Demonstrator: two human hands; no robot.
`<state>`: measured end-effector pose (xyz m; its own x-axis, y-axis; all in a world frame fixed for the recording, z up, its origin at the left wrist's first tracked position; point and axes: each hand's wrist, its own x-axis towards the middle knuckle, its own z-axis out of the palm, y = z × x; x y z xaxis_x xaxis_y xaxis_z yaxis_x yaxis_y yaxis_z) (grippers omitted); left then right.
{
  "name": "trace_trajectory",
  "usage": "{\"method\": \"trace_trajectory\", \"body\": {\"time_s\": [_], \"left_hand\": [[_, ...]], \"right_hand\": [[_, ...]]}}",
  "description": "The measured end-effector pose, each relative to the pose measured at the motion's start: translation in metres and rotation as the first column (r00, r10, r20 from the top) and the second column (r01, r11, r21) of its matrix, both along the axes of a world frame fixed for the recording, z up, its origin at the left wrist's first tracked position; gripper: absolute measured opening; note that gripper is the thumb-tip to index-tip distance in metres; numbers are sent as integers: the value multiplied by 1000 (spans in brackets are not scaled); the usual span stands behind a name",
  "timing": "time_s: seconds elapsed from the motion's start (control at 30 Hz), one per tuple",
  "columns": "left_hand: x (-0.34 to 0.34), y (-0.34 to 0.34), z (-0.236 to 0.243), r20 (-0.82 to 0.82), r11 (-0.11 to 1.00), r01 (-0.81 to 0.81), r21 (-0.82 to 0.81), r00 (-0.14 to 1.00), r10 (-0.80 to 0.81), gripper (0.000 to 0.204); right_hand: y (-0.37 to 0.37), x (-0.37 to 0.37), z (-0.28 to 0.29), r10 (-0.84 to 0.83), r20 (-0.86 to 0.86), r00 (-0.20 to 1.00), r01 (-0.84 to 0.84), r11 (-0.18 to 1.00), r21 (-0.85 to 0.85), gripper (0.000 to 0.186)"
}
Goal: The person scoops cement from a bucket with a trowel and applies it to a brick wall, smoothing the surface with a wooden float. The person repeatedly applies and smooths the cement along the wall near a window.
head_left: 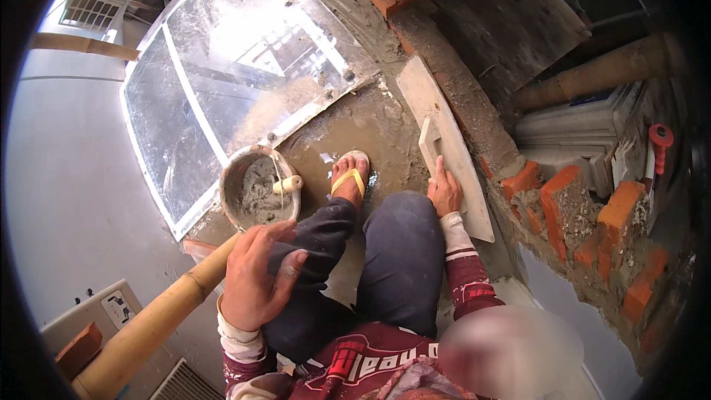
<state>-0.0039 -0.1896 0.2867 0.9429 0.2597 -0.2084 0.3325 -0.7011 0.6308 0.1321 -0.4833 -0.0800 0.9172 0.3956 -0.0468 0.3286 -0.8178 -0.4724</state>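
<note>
My right hand is closed around the near end of the handle of a long wooden plastering float, with one finger stretched along it. The float lies against the mortar-covered side of a low brick wall. To the left, my left hand is raised with its thumb apart from the fingers and nothing in it. It is over a bamboo pole, though whether they touch I cannot tell. Just beyond that hand stands a round bucket of wet grey mortar, with a pale roller-shaped grip on its wire handle.
A framed clear panel lies beyond the bucket. My sandaled foot rests on the wet floor. Jagged orange bricks edge the wall at right. Behind it are another bamboo pole, grey plastic cases and a red-handled tool.
</note>
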Motion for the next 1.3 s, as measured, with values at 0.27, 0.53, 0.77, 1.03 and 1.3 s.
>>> {"method": "trace_trajectory", "body": {"time_s": [0.27,0.53,0.77,1.03,1.3], "left_hand": [[-2,0,1,19,1000,16,9,1000,-17,35],[1,5,0,6,1000,-3,-11,1000,3,34],[8,-4,1,4,999,49,8,999,-49,33],[1,4,0,-12,1000,-3,-15,1000,3,35],[2,2,0,20,999,37,26,999,-37,33]], "right_hand": [[-69,-45,16,-111,-1,994,111,987,-120,65],[-90,-77,18,-28,91,995,31,999,-36,65],[-43,-33,-6,-19,-55,998,18,1000,-18,68],[-80,-67,19,-83,116,990,87,996,-30,67],[-29,-25,4,40,83,996,-42,999,18,70]]}}
